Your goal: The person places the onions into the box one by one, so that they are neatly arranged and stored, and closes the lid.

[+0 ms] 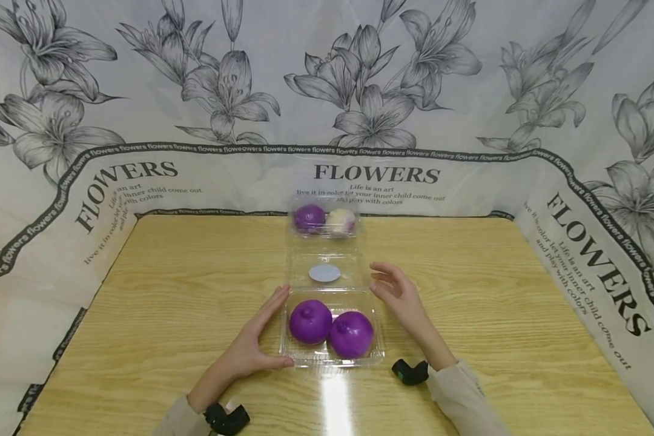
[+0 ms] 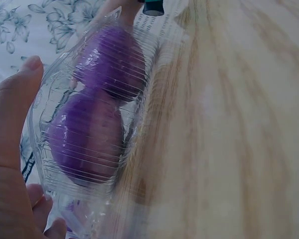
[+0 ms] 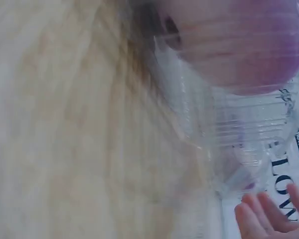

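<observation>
In the head view, a clear plastic clamshell box (image 1: 332, 358) lies with its lid (image 1: 300, 266) folded back, away from the person. Two round purple onions (image 1: 310, 322) sit side by side in its base. My left hand (image 1: 253, 339) spans the box's left side, the thumb at the near corner and the straight fingers by the hinge end. Ridged clear walls surround the onions (image 2: 87, 139) in the left wrist view. Beside the lid's right edge hovers my right hand (image 1: 406, 300), fingers loosely bent and holding nothing.
Farther back stands another clear box (image 1: 326, 233), with a purple onion (image 1: 309, 218) and a whitish one (image 1: 340, 221) inside. A white oval label (image 1: 324, 273) shows on the folded-back lid. Flower-printed sheeting (image 1: 376, 175) borders the wooden table (image 1: 469, 272).
</observation>
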{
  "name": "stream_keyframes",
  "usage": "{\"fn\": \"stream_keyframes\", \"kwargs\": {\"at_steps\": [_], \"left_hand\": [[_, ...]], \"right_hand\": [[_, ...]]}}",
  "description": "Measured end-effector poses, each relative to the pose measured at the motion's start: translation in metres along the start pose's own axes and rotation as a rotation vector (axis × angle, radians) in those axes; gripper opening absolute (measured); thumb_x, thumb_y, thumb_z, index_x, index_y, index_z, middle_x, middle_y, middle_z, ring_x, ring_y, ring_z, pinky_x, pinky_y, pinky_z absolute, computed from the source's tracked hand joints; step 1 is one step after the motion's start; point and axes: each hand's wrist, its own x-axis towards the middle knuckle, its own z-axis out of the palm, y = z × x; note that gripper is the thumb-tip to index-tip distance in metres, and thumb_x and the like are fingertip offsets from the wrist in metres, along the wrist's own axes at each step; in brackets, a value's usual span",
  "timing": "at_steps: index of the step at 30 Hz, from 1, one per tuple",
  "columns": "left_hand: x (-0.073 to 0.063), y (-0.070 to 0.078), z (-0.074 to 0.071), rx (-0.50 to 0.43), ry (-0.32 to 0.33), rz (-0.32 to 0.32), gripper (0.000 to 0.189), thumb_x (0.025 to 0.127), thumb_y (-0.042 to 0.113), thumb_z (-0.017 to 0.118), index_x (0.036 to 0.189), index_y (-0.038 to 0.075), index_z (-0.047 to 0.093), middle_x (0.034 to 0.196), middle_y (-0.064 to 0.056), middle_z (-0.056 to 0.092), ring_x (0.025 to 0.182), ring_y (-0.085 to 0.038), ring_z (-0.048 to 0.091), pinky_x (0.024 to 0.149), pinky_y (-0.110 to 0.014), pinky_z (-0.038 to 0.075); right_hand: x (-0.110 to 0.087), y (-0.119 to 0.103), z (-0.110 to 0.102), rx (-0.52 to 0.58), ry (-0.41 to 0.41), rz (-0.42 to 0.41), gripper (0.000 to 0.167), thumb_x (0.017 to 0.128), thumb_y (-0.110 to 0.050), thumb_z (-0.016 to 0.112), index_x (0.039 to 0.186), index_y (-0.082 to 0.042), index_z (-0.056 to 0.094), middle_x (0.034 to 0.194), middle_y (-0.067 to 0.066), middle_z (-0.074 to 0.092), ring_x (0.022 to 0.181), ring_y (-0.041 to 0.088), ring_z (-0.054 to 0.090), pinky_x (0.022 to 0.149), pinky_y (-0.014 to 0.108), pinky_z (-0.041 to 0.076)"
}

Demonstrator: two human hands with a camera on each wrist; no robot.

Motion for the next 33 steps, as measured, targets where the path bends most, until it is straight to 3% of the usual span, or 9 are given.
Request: {"fn": "stream_keyframes", "kwargs": {"at_steps": [4, 8, 13, 21, 33], "left_hand": [[0.0, -0.001, 0.001, 0.0, -0.001, -0.003, 0.118, 0.063, 0.03, 0.094, 0.157, 0.006, 0.025, 0.164, -0.012, 0.018, 0.151, -0.032, 0.01, 0.121, -0.045, 0.01], [0.0, -0.001, 0.001, 0.004, -0.001, 0.019, 0.117, 0.064, 0.029, 0.094, 0.155, 0.002, 0.026, 0.164, -0.012, 0.018, 0.151, -0.035, 0.011, 0.121, -0.04, 0.009], [-0.001, -0.001, 0.001, -0.006, 0.001, 0.019, 0.117, 0.064, 0.028, 0.094, 0.155, 0.002, 0.026, 0.165, -0.013, 0.014, 0.15, -0.035, 0.013, 0.121, -0.045, 0.011], [-0.003, 0.0, 0.001, -0.012, -0.003, -0.028, 0.117, 0.062, 0.027, 0.094, 0.156, 0.007, 0.027, 0.165, -0.015, 0.008, 0.15, -0.037, 0.014, 0.116, -0.062, 0.014], [-0.003, -0.002, 0.0, -0.015, -0.004, -0.023, 0.119, 0.062, 0.028, 0.095, 0.156, 0.007, 0.026, 0.166, -0.012, 0.009, 0.15, -0.035, 0.013, 0.117, -0.059, 0.013]], "right_hand": [[-0.004, 0.006, 0.003, 0.146, -0.023, 0.203, 0.064, 0.101, -0.013, 0.055, 0.152, 0.005, 0.021, 0.157, 0.026, 0.025, 0.143, 0.042, 0.029, 0.117, 0.038, 0.031], [-0.012, 0.01, 0.007, 0.323, -0.095, 0.275, 0.074, 0.104, -0.019, 0.048, 0.156, 0.003, 0.001, 0.163, 0.023, 0.006, 0.15, 0.037, 0.009, 0.122, 0.045, 0.008], [-0.022, 0.016, 0.012, 0.423, -0.164, 0.226, 0.079, 0.103, -0.019, 0.047, 0.155, 0.004, -0.008, 0.163, 0.023, -0.006, 0.151, 0.037, -0.003, 0.121, 0.044, -0.002], [-0.03, 0.023, 0.015, 0.475, -0.216, 0.108, 0.081, 0.099, -0.007, 0.051, 0.154, 0.007, -0.007, 0.162, 0.025, -0.01, 0.148, 0.042, -0.01, 0.114, 0.014, 0.02], [-0.03, 0.027, 0.018, 0.468, -0.251, 0.008, 0.078, 0.098, -0.002, 0.049, 0.154, 0.007, -0.004, 0.161, 0.027, -0.007, 0.146, 0.046, -0.008, 0.117, 0.02, 0.019]]}}
